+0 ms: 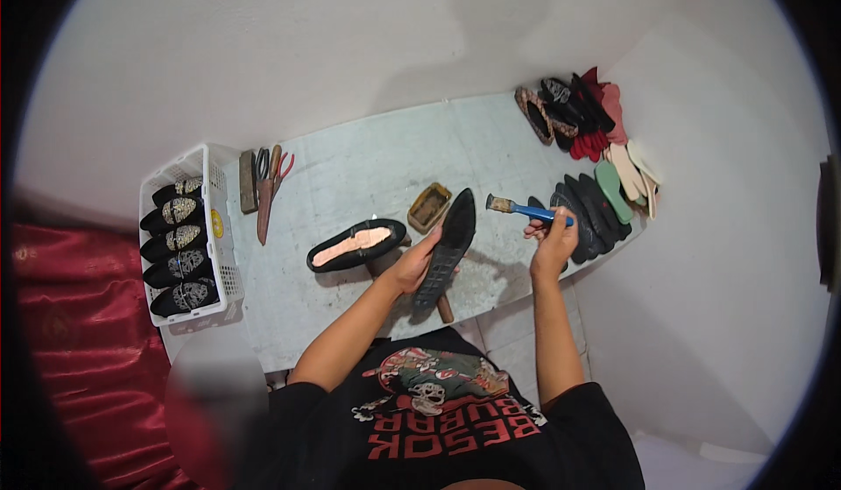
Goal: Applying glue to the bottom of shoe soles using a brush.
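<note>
My left hand point(413, 267) grips a black pointed shoe sole point(450, 243), held tilted over the table with its toe end pointing away from me. The sole's lower part has a grid-like pattern. To the right, my right hand point(555, 243) is closed around the blue handle of a brush point(547, 214). The brush's light, stained bristle end points left, apart from the sole. Just beyond my left hand stands a small amber rectangular tub point(429, 207) with dark residue inside. Left of that hand lies a black flat shoe point(355, 245) with a pale pink insole.
Black soles point(587, 214) lie fanned out at the right edge, near green and cream soles point(613, 190). Several shoes point(565, 113) sit at the far right corner. A white basket point(229, 262) of decorated black shoes stands left, beside red-handled pliers point(282, 173). A brown wooden handle point(446, 308) shows near the front edge.
</note>
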### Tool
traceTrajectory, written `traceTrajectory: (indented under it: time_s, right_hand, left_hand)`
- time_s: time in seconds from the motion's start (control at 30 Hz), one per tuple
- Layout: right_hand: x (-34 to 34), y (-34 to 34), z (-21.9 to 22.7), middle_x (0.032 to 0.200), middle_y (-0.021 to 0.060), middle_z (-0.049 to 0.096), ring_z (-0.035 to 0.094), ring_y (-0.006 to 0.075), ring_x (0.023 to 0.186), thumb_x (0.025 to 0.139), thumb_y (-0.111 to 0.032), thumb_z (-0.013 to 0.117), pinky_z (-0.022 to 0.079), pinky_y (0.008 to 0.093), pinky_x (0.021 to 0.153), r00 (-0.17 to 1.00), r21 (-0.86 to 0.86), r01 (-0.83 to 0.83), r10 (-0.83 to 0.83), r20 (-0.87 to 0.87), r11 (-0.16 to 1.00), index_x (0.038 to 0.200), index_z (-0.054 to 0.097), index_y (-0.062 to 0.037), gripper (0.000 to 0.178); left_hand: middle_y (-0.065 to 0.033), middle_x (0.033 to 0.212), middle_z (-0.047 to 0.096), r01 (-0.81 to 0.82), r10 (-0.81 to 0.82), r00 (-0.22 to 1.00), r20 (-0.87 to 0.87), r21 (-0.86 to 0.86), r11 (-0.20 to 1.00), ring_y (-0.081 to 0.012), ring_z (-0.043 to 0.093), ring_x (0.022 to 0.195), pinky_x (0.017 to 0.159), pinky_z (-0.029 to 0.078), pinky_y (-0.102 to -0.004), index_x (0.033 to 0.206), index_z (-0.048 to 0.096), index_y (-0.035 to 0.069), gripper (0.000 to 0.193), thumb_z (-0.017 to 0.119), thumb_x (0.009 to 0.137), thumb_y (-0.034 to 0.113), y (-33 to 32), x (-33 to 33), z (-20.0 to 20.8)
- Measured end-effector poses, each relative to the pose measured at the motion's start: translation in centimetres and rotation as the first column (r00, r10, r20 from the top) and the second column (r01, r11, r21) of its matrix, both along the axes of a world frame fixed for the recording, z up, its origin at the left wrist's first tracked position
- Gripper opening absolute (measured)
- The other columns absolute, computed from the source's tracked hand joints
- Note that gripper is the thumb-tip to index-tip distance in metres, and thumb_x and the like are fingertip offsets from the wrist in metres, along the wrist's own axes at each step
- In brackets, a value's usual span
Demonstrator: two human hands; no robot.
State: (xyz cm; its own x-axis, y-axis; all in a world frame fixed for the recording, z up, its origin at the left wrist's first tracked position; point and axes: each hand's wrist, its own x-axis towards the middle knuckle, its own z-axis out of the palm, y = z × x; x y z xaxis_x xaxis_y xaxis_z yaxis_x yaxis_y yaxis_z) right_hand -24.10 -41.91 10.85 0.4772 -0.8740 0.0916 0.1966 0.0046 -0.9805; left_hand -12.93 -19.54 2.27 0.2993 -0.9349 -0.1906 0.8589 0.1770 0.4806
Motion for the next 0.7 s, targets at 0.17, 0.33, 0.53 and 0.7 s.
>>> traceTrajectory:
  time_s: [0.17,0.33,0.53,0.7]
  right_hand:
    - [3.5,-0.1,-6.7,0.084,0.0160,0.065,0.068,0.0212,0.064,0.106,-0.022,0.056,0.059,0.0300,0.057,0.992,0.103,-0.116,0.121,-0.045,0.988,0.116,0.048,0.0005,0.026]
    - [6.6,1.9,-11.3,0.086,0.0125,0.065,0.067,0.0166,0.068,0.106,-0.021,0.056,0.057,0.0283,0.060,0.943,0.137,-0.272,0.292,-0.157,0.952,0.117,0.049,-0.0008,0.024]
    - [7.6,2.5,-14.1,0.081,0.0121,0.065,0.065,0.0166,0.064,0.106,-0.026,0.056,0.056,0.0291,0.057,0.911,0.146,-0.324,0.350,-0.220,0.935,0.113,0.053,0.0015,0.028]
    - [7.8,1.7,-13.4,0.081,0.0100,0.065,0.063,0.0150,0.063,0.106,-0.027,0.056,0.054,0.0286,0.057,0.908,0.102,-0.297,0.314,-0.278,0.949,0.113,0.055,0.0016,0.029]
  left_hand:
    - [-0.0120,0.116,0.069,-0.093,0.093,0.996,0.015,-0.025,0.995,-0.0194,0.073,0.096,0.082,0.062,-0.0328,0.141,0.052,0.006,0.063,0.037,0.106,0.057,1.4,0.5,3.5]
    - [-0.0083,0.107,0.071,-0.220,0.202,0.971,0.125,0.146,0.965,-0.0155,0.071,0.085,0.075,0.061,-0.0291,0.132,0.059,0.006,0.082,0.031,0.097,0.075,3.4,3.2,4.4]
    - [-0.0094,0.104,0.069,-0.479,0.478,0.878,-0.028,-0.023,0.878,-0.0200,0.069,0.081,0.071,0.061,-0.0351,0.146,0.049,0.005,0.094,0.029,0.094,0.081,5.6,5.2,5.3]
    - [-0.0111,0.104,0.066,-0.549,0.544,0.836,-0.073,-0.104,0.829,-0.0257,0.066,0.084,0.068,0.057,-0.0441,0.156,0.035,0.010,0.096,0.029,0.093,0.083,8.7,7.0,5.8]
